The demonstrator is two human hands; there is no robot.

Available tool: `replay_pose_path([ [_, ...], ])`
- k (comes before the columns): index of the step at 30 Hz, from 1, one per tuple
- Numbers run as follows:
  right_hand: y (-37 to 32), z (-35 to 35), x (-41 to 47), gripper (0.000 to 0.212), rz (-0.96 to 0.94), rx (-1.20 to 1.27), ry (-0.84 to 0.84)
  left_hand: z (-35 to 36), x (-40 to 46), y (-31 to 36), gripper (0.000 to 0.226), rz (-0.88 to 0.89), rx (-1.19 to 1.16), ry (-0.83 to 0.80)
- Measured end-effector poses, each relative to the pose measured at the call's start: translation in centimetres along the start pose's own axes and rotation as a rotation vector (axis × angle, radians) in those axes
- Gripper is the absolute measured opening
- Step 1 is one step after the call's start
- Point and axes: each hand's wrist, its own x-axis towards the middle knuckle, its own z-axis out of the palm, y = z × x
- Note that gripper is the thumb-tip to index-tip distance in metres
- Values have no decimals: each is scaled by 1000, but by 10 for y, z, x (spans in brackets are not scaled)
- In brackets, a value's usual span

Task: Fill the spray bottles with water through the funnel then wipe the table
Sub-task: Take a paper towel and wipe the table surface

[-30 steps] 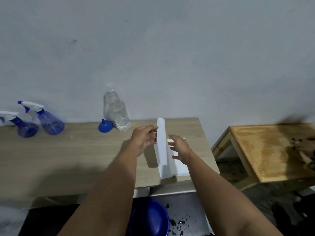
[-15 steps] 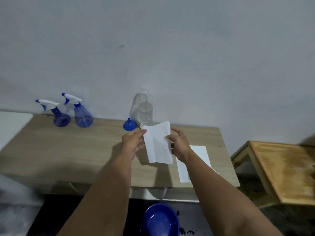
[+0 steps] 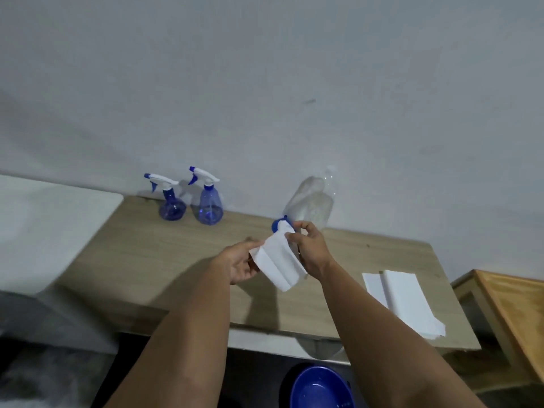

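hands (image 3: 276,257) hiding funnel (image 3: 276,225), spare tissues (image 3: 404,304) right

The wooden table (image 3: 147,260) carries two blue spray bottles (image 3: 191,204) and a clear bottle (image 3: 312,204) along the wall. A blue funnel (image 3: 276,226) stands beside the clear bottle. White tissues (image 3: 403,301) lie near the right edge.

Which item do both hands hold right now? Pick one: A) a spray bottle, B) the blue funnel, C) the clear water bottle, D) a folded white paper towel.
D: the left hand and right hand each pinch the folded white paper towel above the table.
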Motion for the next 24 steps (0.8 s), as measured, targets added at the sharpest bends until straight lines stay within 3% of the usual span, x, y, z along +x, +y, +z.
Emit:
replay_pose_path([
  [4, 3, 53, 6, 21, -55, -23, 49, -47, -10, 29, 18, 208, 58, 62],
  [8, 4, 94, 6, 32, -45, -24, 36, -94, -19, 53, 63, 248, 143, -23],
  [10, 5, 110, 8, 30, -32, -29, 40, -109, -22, 61, 71, 290, 207, -19],
  [13, 3, 125, 9, 24, 2, -32, -33, -122, -26, 75, 53, 392, 288, 50],
  [16, 1, 133, 12, 32, 22, -123, -132, -135, -29, 86, 33, 450, 415, 126],
  [24, -5, 147, 28, 13, -57, -384, -259, -157, -34, 99, 28, 522, 665, 288],
])
